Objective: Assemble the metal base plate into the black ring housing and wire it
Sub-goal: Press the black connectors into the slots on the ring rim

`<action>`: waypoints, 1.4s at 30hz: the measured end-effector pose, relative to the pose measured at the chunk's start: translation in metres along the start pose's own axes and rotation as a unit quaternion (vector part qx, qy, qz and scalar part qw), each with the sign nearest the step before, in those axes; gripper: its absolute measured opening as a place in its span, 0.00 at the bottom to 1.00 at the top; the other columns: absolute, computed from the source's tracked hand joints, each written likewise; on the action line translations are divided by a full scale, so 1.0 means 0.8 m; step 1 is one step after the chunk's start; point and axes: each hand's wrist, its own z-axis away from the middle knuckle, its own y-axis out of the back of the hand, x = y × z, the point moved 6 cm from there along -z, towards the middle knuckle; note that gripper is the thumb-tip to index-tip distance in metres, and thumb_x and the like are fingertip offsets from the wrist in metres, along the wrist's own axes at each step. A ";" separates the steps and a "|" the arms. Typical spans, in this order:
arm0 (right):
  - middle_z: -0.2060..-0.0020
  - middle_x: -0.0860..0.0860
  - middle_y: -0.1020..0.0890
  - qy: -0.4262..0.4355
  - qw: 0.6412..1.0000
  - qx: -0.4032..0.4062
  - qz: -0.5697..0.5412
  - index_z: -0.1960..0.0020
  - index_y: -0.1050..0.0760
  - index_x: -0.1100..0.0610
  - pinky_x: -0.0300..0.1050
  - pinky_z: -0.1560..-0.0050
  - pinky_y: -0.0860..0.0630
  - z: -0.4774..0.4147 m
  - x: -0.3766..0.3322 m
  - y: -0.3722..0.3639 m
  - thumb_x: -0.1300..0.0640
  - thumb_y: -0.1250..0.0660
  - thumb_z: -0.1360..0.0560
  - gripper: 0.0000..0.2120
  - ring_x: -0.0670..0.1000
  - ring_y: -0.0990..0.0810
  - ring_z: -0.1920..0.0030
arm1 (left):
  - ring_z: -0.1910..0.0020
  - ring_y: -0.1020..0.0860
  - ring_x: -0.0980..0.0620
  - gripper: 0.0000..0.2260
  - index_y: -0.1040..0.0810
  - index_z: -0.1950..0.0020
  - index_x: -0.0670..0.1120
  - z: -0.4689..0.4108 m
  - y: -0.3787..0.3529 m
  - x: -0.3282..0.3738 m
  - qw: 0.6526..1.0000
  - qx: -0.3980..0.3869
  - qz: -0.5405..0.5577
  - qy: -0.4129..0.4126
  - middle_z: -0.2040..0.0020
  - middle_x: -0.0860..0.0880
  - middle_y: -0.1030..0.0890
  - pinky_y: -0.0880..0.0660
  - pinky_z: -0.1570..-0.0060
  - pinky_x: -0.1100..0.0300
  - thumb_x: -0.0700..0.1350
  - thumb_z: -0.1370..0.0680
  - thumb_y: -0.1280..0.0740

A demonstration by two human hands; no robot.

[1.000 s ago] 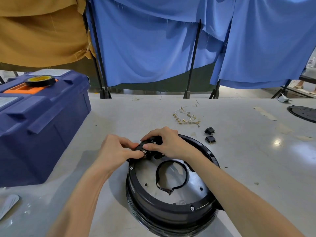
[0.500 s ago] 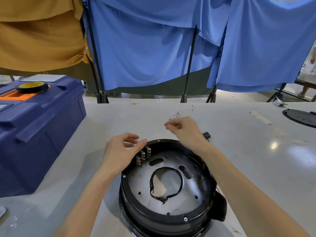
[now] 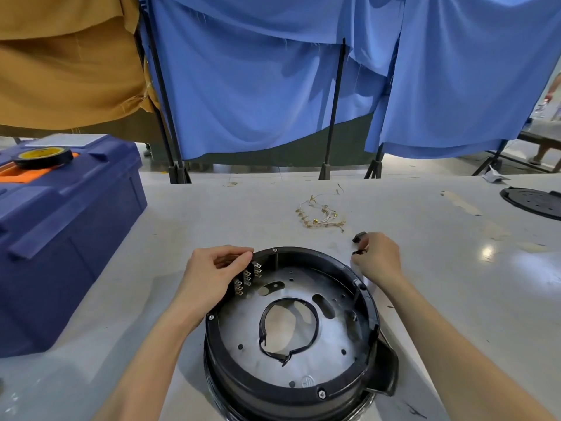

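Gripping the black ring housing (image 3: 264, 387) at its far-left rim is the left hand (image 3: 209, 271); the right hand (image 3: 378, 259) pinches a black switch (image 3: 358, 252).

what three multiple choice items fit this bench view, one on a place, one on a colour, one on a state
1. Where is the tape roll? A on the floor B on the toolbox lid C on a chair
2. What colour is the toolbox? A red B green C blue
3. What is the right hand doing? A pinching a small black part B lying flat C clenched empty
Key: 1 B, it sits on the lid at left; 2 C, its body is blue; 3 A, fingertips close on the part.
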 end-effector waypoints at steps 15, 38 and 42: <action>0.64 0.50 0.20 0.316 0.906 -0.128 -0.253 0.49 0.21 0.58 0.42 0.60 0.23 0.135 -0.201 0.037 0.63 0.16 0.43 0.25 0.48 0.22 0.65 | 0.57 0.15 0.53 0.09 0.15 0.52 0.51 0.015 0.001 0.065 0.994 0.033 0.066 -0.080 0.58 0.52 0.13 0.21 0.54 0.65 0.38 0.28 0.25; 0.40 0.52 0.18 0.422 0.879 -0.223 -0.002 0.36 0.22 0.53 0.43 0.35 0.39 0.162 -0.218 -0.042 0.53 0.26 0.27 0.20 0.53 0.25 0.39 | 0.61 0.18 0.56 0.11 0.16 0.61 0.45 0.044 0.072 -0.008 0.997 0.065 0.021 0.032 0.63 0.49 0.14 0.23 0.59 0.60 0.28 0.30 0.27; 0.42 0.52 0.18 0.432 0.876 -0.216 -0.001 0.37 0.21 0.53 0.42 0.38 0.40 0.163 -0.219 -0.042 0.53 0.27 0.26 0.18 0.54 0.26 0.42 | 0.61 0.19 0.54 0.11 0.15 0.62 0.45 0.046 0.072 -0.010 0.996 0.078 0.011 0.036 0.63 0.48 0.15 0.23 0.53 0.56 0.29 0.30 0.27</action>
